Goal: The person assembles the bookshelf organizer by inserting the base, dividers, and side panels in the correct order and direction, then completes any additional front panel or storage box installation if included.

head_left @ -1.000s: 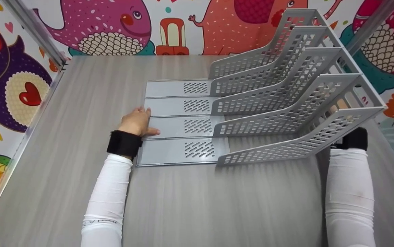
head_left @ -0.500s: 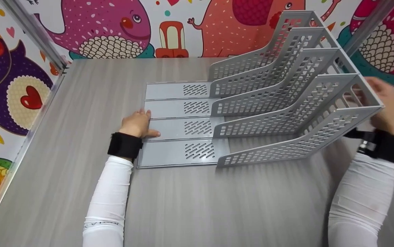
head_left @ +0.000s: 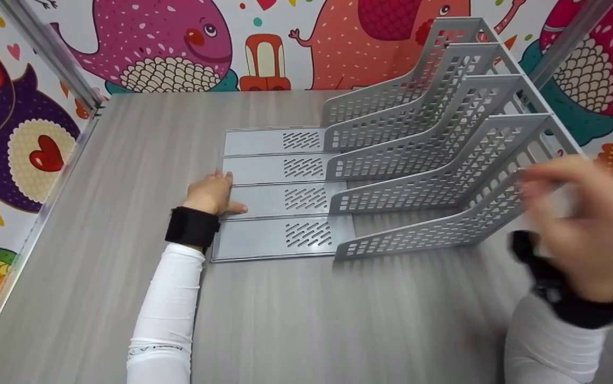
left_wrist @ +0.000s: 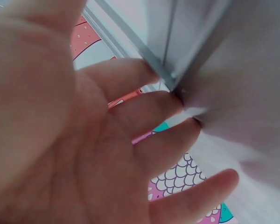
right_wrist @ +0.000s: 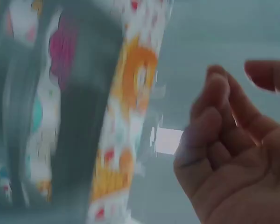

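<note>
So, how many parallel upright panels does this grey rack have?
5, in a row from near to far: nearest panel, second panel, third panel, fourth panel, farthest panel.

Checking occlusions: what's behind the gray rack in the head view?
The cartoon wall shows beyond the gray rack and through some holes; what its solid parts cover is hidden.

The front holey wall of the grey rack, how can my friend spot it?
On the table, find the big grey rack. Five holey walls stand in a row. The front wall is nearest the person, with no other wall on its near side.
</note>
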Available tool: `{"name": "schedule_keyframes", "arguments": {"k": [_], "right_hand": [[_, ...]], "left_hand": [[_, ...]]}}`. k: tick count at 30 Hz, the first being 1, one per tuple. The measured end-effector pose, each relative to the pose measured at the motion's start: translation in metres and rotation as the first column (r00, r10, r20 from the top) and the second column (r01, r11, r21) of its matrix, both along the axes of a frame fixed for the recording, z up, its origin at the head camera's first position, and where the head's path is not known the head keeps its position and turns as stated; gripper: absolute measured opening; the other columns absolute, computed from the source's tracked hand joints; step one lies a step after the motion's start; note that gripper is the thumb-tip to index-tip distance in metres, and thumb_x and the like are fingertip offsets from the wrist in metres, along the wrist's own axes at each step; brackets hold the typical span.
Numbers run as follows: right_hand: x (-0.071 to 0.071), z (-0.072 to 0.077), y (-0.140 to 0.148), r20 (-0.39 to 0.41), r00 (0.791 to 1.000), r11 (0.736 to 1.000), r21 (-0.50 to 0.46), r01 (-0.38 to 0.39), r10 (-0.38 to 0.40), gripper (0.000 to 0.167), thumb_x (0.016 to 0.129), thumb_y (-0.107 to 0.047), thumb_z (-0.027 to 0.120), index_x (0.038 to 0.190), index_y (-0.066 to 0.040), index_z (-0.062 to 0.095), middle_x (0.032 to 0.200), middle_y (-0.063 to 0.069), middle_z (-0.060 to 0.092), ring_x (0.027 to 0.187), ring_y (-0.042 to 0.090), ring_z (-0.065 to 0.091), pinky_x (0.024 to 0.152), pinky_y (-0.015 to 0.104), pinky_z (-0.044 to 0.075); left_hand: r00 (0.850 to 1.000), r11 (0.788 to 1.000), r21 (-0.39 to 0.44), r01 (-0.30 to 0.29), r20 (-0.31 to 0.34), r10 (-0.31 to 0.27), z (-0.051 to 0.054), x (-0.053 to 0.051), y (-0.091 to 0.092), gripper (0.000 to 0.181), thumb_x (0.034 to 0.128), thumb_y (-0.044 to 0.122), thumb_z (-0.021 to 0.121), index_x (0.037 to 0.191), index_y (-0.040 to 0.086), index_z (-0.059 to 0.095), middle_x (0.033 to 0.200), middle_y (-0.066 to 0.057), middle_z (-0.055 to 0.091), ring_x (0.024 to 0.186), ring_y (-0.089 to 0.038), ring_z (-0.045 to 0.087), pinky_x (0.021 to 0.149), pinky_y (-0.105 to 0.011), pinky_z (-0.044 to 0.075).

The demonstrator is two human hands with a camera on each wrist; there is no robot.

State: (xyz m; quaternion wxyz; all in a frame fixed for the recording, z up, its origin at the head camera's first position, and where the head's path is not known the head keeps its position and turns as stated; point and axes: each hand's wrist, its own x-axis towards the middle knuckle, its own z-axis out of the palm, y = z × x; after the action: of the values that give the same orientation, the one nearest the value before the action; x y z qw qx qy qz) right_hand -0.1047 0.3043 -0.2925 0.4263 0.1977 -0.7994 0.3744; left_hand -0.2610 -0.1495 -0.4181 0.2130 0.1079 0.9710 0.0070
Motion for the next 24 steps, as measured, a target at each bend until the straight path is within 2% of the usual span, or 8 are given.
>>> {"name": "schedule_keyframes", "arguments": {"k": [2,4,6,9,13,15,17,24], "right_hand": [[-0.006,-0.008,-0.030,0.024,0.987,0.966,0.205,-0.159,0.157,0.024,0.091,-0.018,0.068,0.088,0.006,0.072,0.079,0.009,0.071,0.075,0.010,0.063,0.077,0.016,0.051],[-0.016,-0.020,-0.052,0.102,0.970,0.878,0.413,-0.242,0.220,0.023,0.090,-0.025,0.071,0.092,-0.002,0.074,0.082,0.009,0.072,0.075,0.015,0.065,0.075,0.021,0.055],[-0.026,-0.033,-0.068,0.202,0.947,0.783,0.534,-0.320,0.250,0.022,0.088,-0.026,0.075,0.098,-0.006,0.074,0.086,0.005,0.072,0.077,0.017,0.067,0.071,0.028,0.058],[-0.038,-0.052,-0.082,0.374,0.905,0.656,0.634,-0.409,0.204,0.033,0.082,-0.028,0.082,0.105,-0.007,0.073,0.094,0.005,0.074,0.081,0.018,0.070,0.072,0.032,0.061],[-0.046,-0.073,-0.090,0.582,0.810,0.532,0.663,-0.526,0.076,0.039,0.080,-0.029,0.084,0.110,-0.007,0.070,0.095,0.008,0.075,0.078,0.023,0.073,0.068,0.036,0.062],[-0.048,-0.079,-0.093,0.631,0.776,0.508,0.660,-0.553,0.024,0.026,0.081,-0.022,0.082,0.101,-0.009,0.070,0.086,0.006,0.074,0.071,0.022,0.071,0.060,0.037,0.059],[-0.049,-0.083,-0.095,0.639,0.769,0.503,0.665,-0.552,-0.002,0.013,0.083,-0.015,0.079,0.088,-0.010,0.068,0.073,0.003,0.070,0.062,0.020,0.067,0.052,0.035,0.053],[-0.050,-0.082,-0.094,0.613,0.790,0.503,0.686,-0.526,-0.011,0.020,0.087,-0.009,0.075,0.072,-0.013,0.061,0.062,0.001,0.062,0.055,0.018,0.061,0.047,0.032,0.047]], "left_hand": [[1.000,1.000,-0.008,0.000,0.000,0.000,0.000,0.000,-0.001,0.098,0.0916,0.055,0.066,0.156,-0.006,0.023,0.158,-0.035,0.024,0.144,-0.049,0.036,0.109,-0.062,0.044],[1.000,1.000,-0.013,0.004,-0.003,-0.004,0.000,0.000,-0.002,0.098,0.0917,0.055,0.065,0.156,-0.006,0.023,0.158,-0.035,0.025,0.143,-0.049,0.037,0.108,-0.061,0.045],[1.000,1.000,-0.008,0.004,-0.006,-0.004,0.000,0.001,-0.001,0.098,0.0914,0.055,0.066,0.156,-0.006,0.023,0.158,-0.035,0.026,0.143,-0.049,0.037,0.108,-0.061,0.045],[1.000,1.000,-0.006,0.008,-0.009,-0.008,0.000,0.000,-0.001,0.099,0.0912,0.055,0.066,0.156,-0.006,0.023,0.157,-0.036,0.026,0.143,-0.049,0.037,0.108,-0.060,0.045],[1.000,1.000,-0.011,0.005,-0.002,-0.005,-0.001,0.001,-0.001,0.100,0.0907,0.055,0.066,0.156,-0.005,0.022,0.158,-0.036,0.024,0.142,-0.050,0.037,0.108,-0.060,0.045],[1.000,1.000,-0.009,0.004,-0.002,-0.004,-0.001,0.001,-0.001,0.099,0.0908,0.055,0.066,0.156,-0.006,0.022,0.158,-0.036,0.024,0.142,-0.050,0.037,0.108,-0.060,0.045],[1.000,1.000,-0.008,0.003,-0.002,-0.003,-0.001,0.001,-0.002,0.099,0.0907,0.055,0.066,0.156,-0.005,0.022,0.158,-0.036,0.023,0.142,-0.050,0.037,0.107,-0.061,0.046],[1.000,1.000,-0.013,0.007,0.001,-0.007,0.000,-0.001,-0.001,0.100,0.0904,0.056,0.066,0.156,-0.005,0.022,0.157,-0.037,0.024,0.141,-0.051,0.039,0.106,-0.060,0.047]]}}
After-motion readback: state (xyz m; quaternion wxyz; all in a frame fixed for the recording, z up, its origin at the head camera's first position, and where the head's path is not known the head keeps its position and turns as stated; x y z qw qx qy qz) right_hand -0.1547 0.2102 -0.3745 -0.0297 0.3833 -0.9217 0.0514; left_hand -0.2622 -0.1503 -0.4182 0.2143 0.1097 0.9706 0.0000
